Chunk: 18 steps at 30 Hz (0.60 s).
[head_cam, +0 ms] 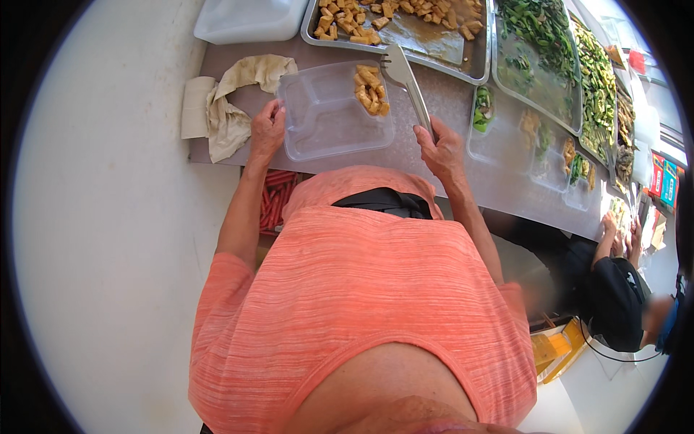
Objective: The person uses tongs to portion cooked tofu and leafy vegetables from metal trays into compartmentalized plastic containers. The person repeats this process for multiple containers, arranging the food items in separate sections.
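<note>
My left hand (267, 129) grips the left edge of a clear plastic compartment tray (347, 127) on the table. Golden-brown pieces of food (371, 89), which look like fried tofu, lie in its upper right compartment. The other compartments hold nothing. In my right hand (442, 149) is a pair of metal serving tongs (416, 95), held by the handle end. The fork-toothed tip points up and away, just right of the food and near the rim of a metal tray (425, 42). That tray holds more brown pieces (347, 21) along its far and left sides.
A paper roll (196, 107) and crumpled brown paper (230, 127) lie at left, beneath a white plastic container (249, 20). Trays of leafy greens (542, 32) and chopped vegetables (596, 81) stand right, beside part-filled compartment trays (501, 144). Another person's hands (610, 225) are at far right.
</note>
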{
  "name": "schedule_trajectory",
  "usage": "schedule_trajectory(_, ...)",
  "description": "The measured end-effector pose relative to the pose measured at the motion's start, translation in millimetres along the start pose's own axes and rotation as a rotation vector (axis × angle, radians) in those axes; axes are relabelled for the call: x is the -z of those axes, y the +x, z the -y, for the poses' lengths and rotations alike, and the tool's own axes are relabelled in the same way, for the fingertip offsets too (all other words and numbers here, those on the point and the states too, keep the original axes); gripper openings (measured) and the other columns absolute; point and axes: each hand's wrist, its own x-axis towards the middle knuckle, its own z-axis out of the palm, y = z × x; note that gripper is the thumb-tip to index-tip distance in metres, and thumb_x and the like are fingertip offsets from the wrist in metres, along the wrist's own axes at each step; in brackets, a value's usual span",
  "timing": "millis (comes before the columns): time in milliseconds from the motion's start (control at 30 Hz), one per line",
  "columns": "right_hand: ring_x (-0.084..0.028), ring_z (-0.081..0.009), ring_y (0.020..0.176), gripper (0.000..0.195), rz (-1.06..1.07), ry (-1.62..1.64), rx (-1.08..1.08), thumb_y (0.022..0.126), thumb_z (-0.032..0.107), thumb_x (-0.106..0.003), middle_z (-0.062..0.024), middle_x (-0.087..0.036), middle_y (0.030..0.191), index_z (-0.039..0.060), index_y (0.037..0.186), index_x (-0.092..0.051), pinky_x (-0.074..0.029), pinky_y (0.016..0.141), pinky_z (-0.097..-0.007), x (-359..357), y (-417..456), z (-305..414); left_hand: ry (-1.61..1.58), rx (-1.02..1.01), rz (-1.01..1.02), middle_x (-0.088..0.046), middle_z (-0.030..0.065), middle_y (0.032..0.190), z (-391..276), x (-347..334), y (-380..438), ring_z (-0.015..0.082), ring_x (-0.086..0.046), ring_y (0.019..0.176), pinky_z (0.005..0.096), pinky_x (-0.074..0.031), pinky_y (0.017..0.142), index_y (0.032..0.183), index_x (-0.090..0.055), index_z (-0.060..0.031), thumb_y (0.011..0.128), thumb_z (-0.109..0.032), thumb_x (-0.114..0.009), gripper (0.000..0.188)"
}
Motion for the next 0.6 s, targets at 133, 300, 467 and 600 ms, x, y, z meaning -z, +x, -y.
schedule_trajectory(133,-0.049,-0.0283,0.048,0.020,-0.005,-0.104,0.095,0.083,0.018,-0.067,-0.0155,-0.049,0.055,0.0005,0.079,-0.057,-0.040,0.049,-0.0384,8.3,-11.5,-1.3,-0.040,0.019,0.000,-0.062,0.0107,0.071,5.9,-2.0,-8.3,0.0196,-0.058,0.061,0.0324,-0.048,0.061,0.104,-0.063,-0.0010,0.087,-0.014,-0.059,0.021)
schedule_trajectory(300,-0.050,-0.0278,0.050,0.021,-0.034,-0.136,0.044,0.083,0.019,-0.067,-0.0156,-0.051,0.058,0.0011,0.081,-0.057,-0.040,0.050,-0.0378,16.2,-34.6,-13.1,-0.045,-0.007,0.062,-0.063,0.0116,0.072,-9.5,-13.6,-22.3,0.0209,-0.059,0.062,0.0331,-0.048,0.061,0.103,-0.063,-0.0008,0.087,-0.015,-0.060,0.021)
schedule_trajectory(467,-0.047,-0.0180,0.051,0.020,-0.137,-0.051,-0.069,0.085,0.021,-0.067,-0.0096,-0.051,0.058,0.0029,0.093,-0.062,-0.041,0.051,-0.0330,44.9,-46.0,-34.7,-0.070,-0.005,0.165,-0.064,0.0125,0.075,-36.3,-49.5,-30.3,0.0260,-0.063,0.066,0.0356,-0.050,0.063,0.102,-0.063,-0.0019,0.086,-0.020,-0.062,0.024)
schedule_trajectory(600,-0.045,-0.0146,0.052,0.021,-0.189,-0.031,-0.122,0.085,0.021,-0.067,-0.0053,-0.050,0.058,0.0031,0.095,-0.063,-0.041,0.051,-0.0315,66.9,-50.4,-39.2,0.173,-0.102,0.094,-0.066,0.0114,0.078,-82.2,-69.7,-12.8,0.0280,-0.065,0.070,0.0383,-0.052,0.065,0.101,-0.065,-0.0048,0.084,-0.028,-0.064,0.029)
